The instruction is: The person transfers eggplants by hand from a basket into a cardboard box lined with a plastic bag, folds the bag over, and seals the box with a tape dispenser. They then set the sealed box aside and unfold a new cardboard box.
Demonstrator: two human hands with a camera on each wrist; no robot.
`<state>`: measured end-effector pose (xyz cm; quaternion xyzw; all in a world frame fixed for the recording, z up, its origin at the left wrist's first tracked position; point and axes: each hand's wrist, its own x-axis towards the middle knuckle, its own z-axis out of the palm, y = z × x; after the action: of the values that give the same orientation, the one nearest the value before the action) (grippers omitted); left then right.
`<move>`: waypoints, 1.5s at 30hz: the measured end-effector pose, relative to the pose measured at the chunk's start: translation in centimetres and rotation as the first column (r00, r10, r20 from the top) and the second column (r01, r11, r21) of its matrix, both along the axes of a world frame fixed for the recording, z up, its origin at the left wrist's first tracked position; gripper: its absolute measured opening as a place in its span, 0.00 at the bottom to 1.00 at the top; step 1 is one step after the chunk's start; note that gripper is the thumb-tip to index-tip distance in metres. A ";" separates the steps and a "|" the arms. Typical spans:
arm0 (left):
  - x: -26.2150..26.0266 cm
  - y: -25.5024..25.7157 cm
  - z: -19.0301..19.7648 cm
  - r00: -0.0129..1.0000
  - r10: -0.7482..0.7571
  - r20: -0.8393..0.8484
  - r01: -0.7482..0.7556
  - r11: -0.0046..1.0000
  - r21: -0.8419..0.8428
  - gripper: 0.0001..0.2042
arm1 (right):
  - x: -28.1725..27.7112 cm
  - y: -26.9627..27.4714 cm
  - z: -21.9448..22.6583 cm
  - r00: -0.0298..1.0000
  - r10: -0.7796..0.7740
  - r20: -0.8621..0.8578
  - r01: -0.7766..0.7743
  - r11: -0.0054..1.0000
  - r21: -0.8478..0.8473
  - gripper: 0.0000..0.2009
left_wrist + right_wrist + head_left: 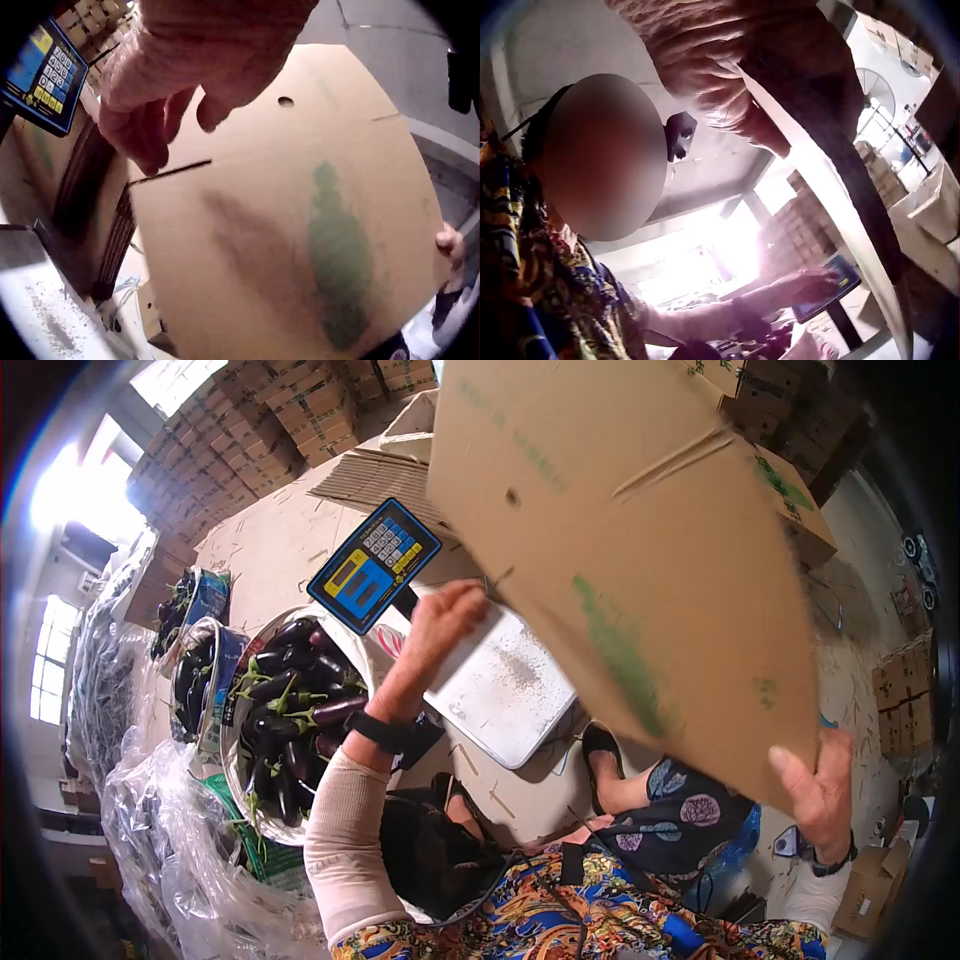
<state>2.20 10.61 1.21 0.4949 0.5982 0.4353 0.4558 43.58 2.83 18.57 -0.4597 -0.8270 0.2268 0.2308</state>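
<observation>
A large flat piece of cardboard (640,560) with a green smear slants over the right of the head view. The right hand (820,790) grips its lower right corner, thumb on the near face; in the right wrist view the same hand (727,82) is round its edge. The left hand (450,622), fingers loosely bent and holding nothing, is by the sheet's left edge, above the white scale platform (500,700). In the left wrist view this hand (187,67) hangs by a slot in the cardboard (262,247); whether a fingertip touches it, I cannot tell.
The scale's blue keypad display (375,565) stands behind the left hand. Left of it is a basket of eggplants (300,710), with smaller bags of eggplants (195,685) beyond. Flattened cardboard (375,485) lies behind the display. Clear plastic (160,840) heaps at lower left; stacked boxes (210,450) stand behind.
</observation>
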 end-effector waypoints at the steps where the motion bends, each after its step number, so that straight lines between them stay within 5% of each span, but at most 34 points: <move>1: -0.8 0.2 0.3 0.996 0.084 0.040 -0.085 0.996 0.016 0.23 | -1.1 -0.8 -0.3 0.989 -0.012 -0.146 -0.011 0.988 -0.152 0.15; 4: -1.6 -0.8 1.6 0.922 0.300 0.245 -0.330 0.939 0.094 0.34 | -2.9 -1.0 -3.7 0.989 0.142 -0.045 -0.148 0.970 -0.195 0.11; 9: -1.5 -2.1 1.5 0.936 0.283 0.211 -0.307 0.947 0.092 0.43 | -7.3 0.5 -10.8 0.952 0.300 0.065 -0.288 0.947 -0.142 0.09; 11: -0.7 -2.4 1.6 0.942 0.293 0.163 -0.307 0.950 0.065 0.45 | -8.4 0.9 -10.6 0.915 0.344 0.211 -0.283 0.920 -0.272 0.14; 15: -2.3 -0.8 0.0 0.938 0.346 0.038 -0.348 0.934 0.084 0.54 | -10.5 0.4 -10.6 0.918 0.387 -0.084 -0.391 0.850 -0.353 0.27; 18: -2.2 -1.3 0.3 0.932 0.359 0.054 -0.363 0.924 0.123 0.49 | -11.2 1.5 -12.8 0.909 0.361 -0.209 -0.417 0.801 -0.429 0.37; 21: -2.2 -2.3 1.3 0.944 0.279 0.177 -0.302 0.947 0.114 0.45 | -10.9 2.5 -13.9 0.904 0.265 -0.335 -0.414 0.734 -0.539 0.36; 22: -3.2 -2.0 0.3 0.961 0.243 0.128 -0.265 0.945 0.193 0.42 | -10.7 3.0 -13.0 0.887 0.195 -0.418 -0.447 0.583 -0.678 0.36; 25: -3.3 -3.0 1.8 0.933 0.190 0.306 -0.233 0.966 0.109 0.37 | -9.5 4.1 -12.6 0.954 0.106 -0.281 -0.266 0.733 -0.626 0.24; 26: -4.2 -2.9 1.4 0.937 0.173 0.302 -0.210 0.973 0.095 0.33 | -9.8 4.6 -11.1 0.990 0.126 -0.055 -0.136 0.831 -0.540 0.20; 27: -5.0 -2.9 1.4 0.951 0.225 0.213 -0.246 0.966 0.075 0.28 | -9.5 5.5 -12.0 0.985 0.169 -0.026 -0.167 0.917 -0.362 0.21; 30: -5.2 -5.2 5.3 0.969 0.193 -0.154 -0.174 0.977 0.124 0.25 | -9.5 8.6 -12.1 0.993 0.118 0.008 -0.111 0.951 -0.290 0.22; 31: -4.8 -6.2 6.0 0.984 0.165 -0.071 -0.145 0.963 0.226 0.26 | -9.4 10.1 -12.2 0.991 0.128 0.030 -0.119 0.969 -0.217 0.23; 33: -5.5 -7.9 7.0 0.961 0.144 -0.237 -0.138 0.990 0.044 0.30 | -9.2 11.8 -11.0 0.978 0.208 -0.005 -0.208 0.976 -0.067 0.23; 35: -5.8 -9.2 5.7 0.952 0.105 -0.287 -0.083 0.993 0.089 0.30 | -10.2 13.2 -14.2 0.989 0.016 0.150 -0.035 0.991 0.127 0.18; 37: -6.6 -10.0 4.8 0.835 0.050 -0.549 0.091 0.970 0.226 0.32 | -12.3 11.6 -13.9 1.000 -0.028 -0.004 0.028 0.975 0.218 0.15; 38: -6.6 -10.3 4.8 0.848 -0.018 -0.530 0.135 0.974 0.183 0.33 | -13.6 10.3 -13.8 0.996 -0.042 -0.078 0.061 0.965 0.255 0.14; 39: -6.0 -10.6 5.6 0.843 -0.054 -0.535 0.142 0.982 0.124 0.34 | -14.5 8.7 -13.4 0.978 -0.020 -0.209 0.053 0.987 0.155 0.15; 41: -5.9 -9.7 5.0 0.824 -0.096 -0.558 0.221 0.962 0.161 0.34 | -16.0 7.6 -12.8 0.919 0.155 -0.362 -0.056 0.961 0.270 0.14; 42: -5.7 -9.1 4.5 0.726 -0.174 -0.665 0.326 0.939 0.111 0.34 | -16.4 8.2 -13.5 0.920 0.233 -0.315 -0.106 0.922 0.373 0.15; 43: -5.5 -9.1 4.8 0.748 -0.184 -0.638 0.303 0.949 0.082 0.34 | -17.0 8.4 -14.1 0.923 0.278 -0.267 -0.173 0.918 0.358 0.16; 45: -4.5 -7.4 0.0 0.548 -0.434 -0.715 0.575 0.816 -0.055 0.35 | -18.6 8.6 -15.3 0.914 0.370 -0.167 -0.305 0.897 0.319 0.20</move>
<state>-2.31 3.19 1.18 0.8123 0.5124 0.1180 0.2523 24.96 11.43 3.26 -0.2418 -0.8872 0.1915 0.3431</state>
